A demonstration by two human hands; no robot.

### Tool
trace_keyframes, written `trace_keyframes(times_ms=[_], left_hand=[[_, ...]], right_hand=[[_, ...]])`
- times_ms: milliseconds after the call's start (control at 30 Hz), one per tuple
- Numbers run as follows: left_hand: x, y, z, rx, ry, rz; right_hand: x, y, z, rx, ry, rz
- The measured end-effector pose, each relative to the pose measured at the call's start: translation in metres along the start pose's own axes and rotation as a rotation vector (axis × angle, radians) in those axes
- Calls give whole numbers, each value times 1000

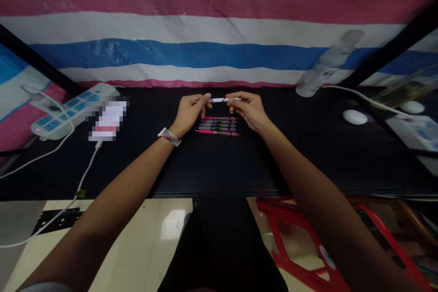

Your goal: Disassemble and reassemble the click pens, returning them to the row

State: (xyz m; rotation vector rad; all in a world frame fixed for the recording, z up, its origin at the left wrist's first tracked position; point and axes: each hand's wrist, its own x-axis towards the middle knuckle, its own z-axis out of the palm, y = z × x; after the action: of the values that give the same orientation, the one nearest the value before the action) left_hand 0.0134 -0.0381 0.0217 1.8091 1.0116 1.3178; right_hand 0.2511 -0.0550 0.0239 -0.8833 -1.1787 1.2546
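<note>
Between my two hands a white pen (218,100) with dark parts is held level, just above the black desk. My left hand (192,110) pinches its left end, with a striped band round the wrist. The fingers of my right hand (249,108) are closed on its right end. Right below the hands several pens lie side by side in a row. A pink pen (217,132) is nearest to me, grey and black pens (217,125) are in the middle, and another pink pen (221,118) lies at the far side.
On the left of the desk (219,169) are a white power strip (77,109) and a blurred-out phone (110,121) on a white cable. A clear bottle (321,70) and a white oval object (355,117) stand at right. A red stool (284,242) is below the desk's edge.
</note>
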Motion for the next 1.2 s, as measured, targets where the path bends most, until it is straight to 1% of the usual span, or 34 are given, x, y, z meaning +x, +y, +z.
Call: trace_keyframes(times_ms=[100, 167, 300, 367, 433, 567, 633, 700, 767, 833, 900, 967, 1067, 1200], left_hand=[[3, 1, 0, -12, 89, 93], [4, 0, 0, 2, 113, 113], [5, -4, -1, -48, 73, 26], [5, -6, -2, -90, 68, 28], [5, -5, -3, -77, 52, 38], [6, -3, -6, -98, 5, -12], [6, -1, -7, -129, 7, 1], [6, -1, -7, -105, 1, 17], [6, -1, -7, -82, -6, -9], [7, -1, -6, -102, 14, -40], [7, -1, -6, -134, 40, -26], [8, -1, -6, -128, 29, 3], [8, -1, -7, -124, -2, -15], [6, 2, -7, -115, 13, -26]], right_hand=[[2, 0, -1, 57, 11, -13], [2, 0, -2, 82, 17, -21], [3, 0, -4, 78, 27, -16], [3, 0, -4, 71, 37, -10], [3, 0, -4, 69, 46, -6], [3, -1, -4, 51, 62, 5], [3, -1, -4, 51, 69, 8], [3, 0, -4, 63, 71, 2], [4, 1, -4, 70, 71, -3], [4, 2, -5, 72, 70, -5], [4, 2, -5, 71, 74, -7], [4, 3, -6, 69, 82, -7], [5, 3, -6, 66, 92, -4], [6, 4, -7, 82, 109, -7]])
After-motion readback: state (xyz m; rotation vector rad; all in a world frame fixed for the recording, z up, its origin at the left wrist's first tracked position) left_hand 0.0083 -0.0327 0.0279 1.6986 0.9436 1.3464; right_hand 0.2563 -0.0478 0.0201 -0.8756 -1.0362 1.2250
